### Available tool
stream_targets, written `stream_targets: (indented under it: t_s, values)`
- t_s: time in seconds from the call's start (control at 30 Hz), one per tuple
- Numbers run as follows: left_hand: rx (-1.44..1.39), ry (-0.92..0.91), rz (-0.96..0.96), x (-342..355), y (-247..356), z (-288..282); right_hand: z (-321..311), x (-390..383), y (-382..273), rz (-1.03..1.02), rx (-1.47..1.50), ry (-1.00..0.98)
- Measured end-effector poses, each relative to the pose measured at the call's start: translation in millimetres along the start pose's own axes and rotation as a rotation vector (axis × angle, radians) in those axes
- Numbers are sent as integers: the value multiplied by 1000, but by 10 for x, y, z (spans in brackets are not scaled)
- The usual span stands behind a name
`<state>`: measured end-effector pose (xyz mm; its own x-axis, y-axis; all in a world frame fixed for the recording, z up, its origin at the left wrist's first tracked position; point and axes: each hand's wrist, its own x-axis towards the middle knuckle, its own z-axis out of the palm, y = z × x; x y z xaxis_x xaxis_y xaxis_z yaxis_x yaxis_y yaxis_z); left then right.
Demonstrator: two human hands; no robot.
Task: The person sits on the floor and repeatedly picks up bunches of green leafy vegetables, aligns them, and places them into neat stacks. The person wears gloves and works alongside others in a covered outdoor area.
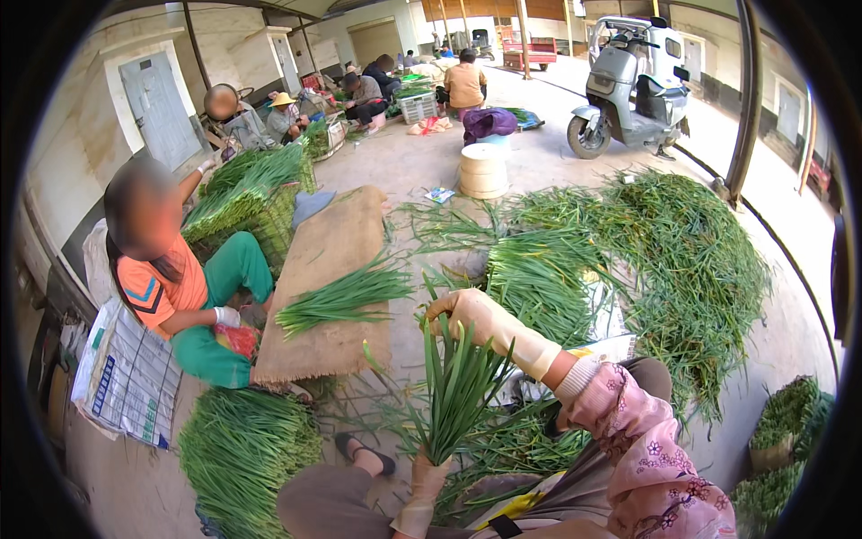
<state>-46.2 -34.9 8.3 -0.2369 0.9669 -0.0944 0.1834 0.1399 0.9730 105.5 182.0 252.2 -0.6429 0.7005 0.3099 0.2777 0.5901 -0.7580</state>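
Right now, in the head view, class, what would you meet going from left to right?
White printed sack → burlap sheet → left hand → cream cylinder-shaped container → grey scooter → green bunches at the right rim.

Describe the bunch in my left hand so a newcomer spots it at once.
Start at the long brown burlap. Just right of its near end, the gloved left hand grips the bunch low down. Unlike the bundle lying on the burlap, it fans upward, with the right hand at its upper leaves.
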Motion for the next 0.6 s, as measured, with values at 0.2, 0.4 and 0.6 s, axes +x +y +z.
stream_targets:
  t_s: [0.2,0.4,0.6]
  values:
    - [27,5,60,-2,-80,-22,95,-17,16,186,254,8]
    - [20,17,59,-5,82,30,259,-73,123,319,680,55]
    - [76,34,40,23,-166,-9,358,66,184,305,765,353]
